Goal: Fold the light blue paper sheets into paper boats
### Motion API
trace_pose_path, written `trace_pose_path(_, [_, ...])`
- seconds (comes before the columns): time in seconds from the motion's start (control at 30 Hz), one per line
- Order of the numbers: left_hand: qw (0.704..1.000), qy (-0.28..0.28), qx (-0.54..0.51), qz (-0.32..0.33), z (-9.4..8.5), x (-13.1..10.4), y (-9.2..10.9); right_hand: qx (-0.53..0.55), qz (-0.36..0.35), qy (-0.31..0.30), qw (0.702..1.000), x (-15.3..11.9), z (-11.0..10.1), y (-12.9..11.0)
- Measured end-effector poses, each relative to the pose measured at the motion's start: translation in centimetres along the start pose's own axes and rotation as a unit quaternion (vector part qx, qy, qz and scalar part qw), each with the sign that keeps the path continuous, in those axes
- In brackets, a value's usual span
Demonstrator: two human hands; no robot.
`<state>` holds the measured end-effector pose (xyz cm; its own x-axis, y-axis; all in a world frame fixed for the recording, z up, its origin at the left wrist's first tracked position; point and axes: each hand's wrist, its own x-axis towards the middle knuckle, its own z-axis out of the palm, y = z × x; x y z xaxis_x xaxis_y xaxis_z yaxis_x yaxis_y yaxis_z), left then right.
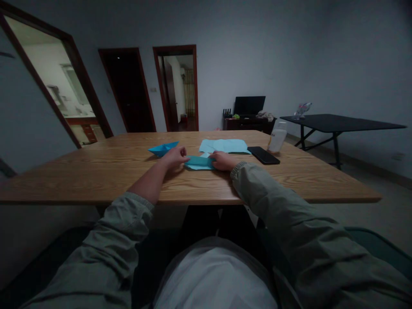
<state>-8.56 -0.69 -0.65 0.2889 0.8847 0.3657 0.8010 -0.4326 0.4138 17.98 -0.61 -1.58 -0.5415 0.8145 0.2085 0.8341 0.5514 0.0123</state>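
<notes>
A folded piece of light blue paper (200,162) lies on the wooden table between my hands. My left hand (174,157) pinches its left end between thumb and fingers. At the right end, my right hand (224,161) grips the paper, its fingers curled over the upper edge. A small pale flap rises from the paper's top near my right fingers. Just beyond my left hand rests a darker blue paper boat (163,149). Behind the folded piece lies a flat, creased light blue sheet (225,146).
A black phone (263,155) lies right of my right hand, with a whitish bottle (277,138) standing behind it. The wooden table's front edge (199,201) runs below my forearms. Farther off are a black table (337,122) and a television (249,105) on a dark cabinet.
</notes>
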Motion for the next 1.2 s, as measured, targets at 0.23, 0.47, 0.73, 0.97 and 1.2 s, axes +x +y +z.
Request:
trace_pose_path(0.23, [0.997,-0.072,-0.007,-0.016,0.7,-0.1,0.7,0.005,-0.005,0.002,1.000,0.2,0.2,0.1])
trace_pose_path(0.47, [0.993,-0.108,-0.038,0.023,1.2,0.3,-0.5,0.074,0.015,0.057,0.996,0.1,0.1,1.0])
trace_pose_path(0.73, [0.993,-0.104,-0.061,0.004,1.3,0.6,-1.5,0.055,0.100,0.126,0.986,-0.9,-1.5,2.5])
trace_pose_path(0.97, [0.993,-0.096,-0.073,0.012,1.4,0.7,-1.9,0.097,0.113,0.044,0.988,-0.7,-1.0,2.6])
trace_pose_path(1.2, [0.994,-0.093,-0.059,0.008,1.3,0.7,-2.0,0.137,0.113,0.030,0.984,-0.7,-1.0,2.7])
